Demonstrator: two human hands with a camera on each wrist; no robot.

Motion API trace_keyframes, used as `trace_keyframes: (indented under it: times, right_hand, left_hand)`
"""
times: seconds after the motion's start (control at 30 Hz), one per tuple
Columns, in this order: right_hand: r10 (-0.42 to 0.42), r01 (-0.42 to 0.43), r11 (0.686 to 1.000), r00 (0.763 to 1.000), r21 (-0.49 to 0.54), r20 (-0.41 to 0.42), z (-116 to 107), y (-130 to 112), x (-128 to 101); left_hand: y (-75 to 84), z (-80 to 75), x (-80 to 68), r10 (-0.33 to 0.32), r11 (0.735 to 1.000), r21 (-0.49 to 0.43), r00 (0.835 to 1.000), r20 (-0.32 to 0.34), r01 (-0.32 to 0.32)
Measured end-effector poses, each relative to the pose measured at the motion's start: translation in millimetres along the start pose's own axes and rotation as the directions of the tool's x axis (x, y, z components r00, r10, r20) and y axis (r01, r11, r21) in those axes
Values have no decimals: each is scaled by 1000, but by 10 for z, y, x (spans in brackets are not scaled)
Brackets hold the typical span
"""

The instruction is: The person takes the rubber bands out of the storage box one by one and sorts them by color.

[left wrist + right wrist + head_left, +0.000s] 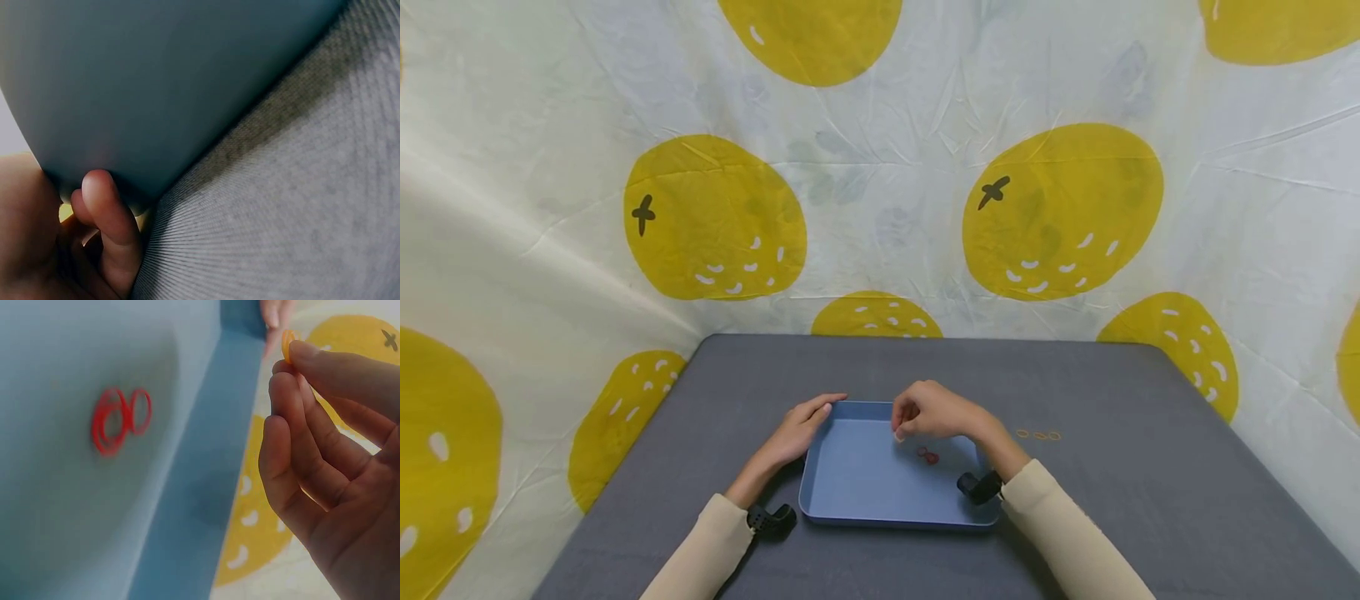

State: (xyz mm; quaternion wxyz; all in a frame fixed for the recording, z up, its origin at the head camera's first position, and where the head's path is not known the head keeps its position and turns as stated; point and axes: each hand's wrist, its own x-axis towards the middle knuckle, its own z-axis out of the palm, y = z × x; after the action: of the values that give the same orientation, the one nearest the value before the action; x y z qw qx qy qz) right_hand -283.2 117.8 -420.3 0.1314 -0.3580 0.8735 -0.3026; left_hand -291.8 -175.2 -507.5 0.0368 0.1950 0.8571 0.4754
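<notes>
The right hand [936, 410] is pinching a small yellow ring [287, 345] between the thumb and the index fingertip, above the inside of the blue tray [865, 487]. The left hand [797, 433] is grasping the tray at its far left corner, with the thumb at the rim and the fingers along the outside wall. The tray stands on the grey counter [1150, 467]. On its floor, toward the right, some red rings [931, 457] lie close together. Three more yellow rings [1048, 436] lie on the counter, just beside the tray's right side.

To handle the ring well, I would judge that a light pinch is enough, because a hard one may bend so thin a loop. If it is released here, it is better done low and apart from the red rings, so that the colours do not mix. The black wrist device [974, 487] appears near the right rim, so the forearm should stay high; whether they touch, I cannot tell. The left hand should only steady the corner, without tilting it.
</notes>
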Motion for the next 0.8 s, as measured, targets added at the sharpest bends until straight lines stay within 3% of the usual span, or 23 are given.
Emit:
trace_keyframes:
  times: [0.23,0.8]
  right_hand:
    - [-8,8,1000,1000,7,-29,-183,26,-147]
    - [73,-71,997,988,19,-134,-508,272,-615]
  left_hand:
    - [-25,-7,-6,7,1000,2,1000,2,-7]
    - [-39,13,6,2,1000,7,1000,-3,-2]
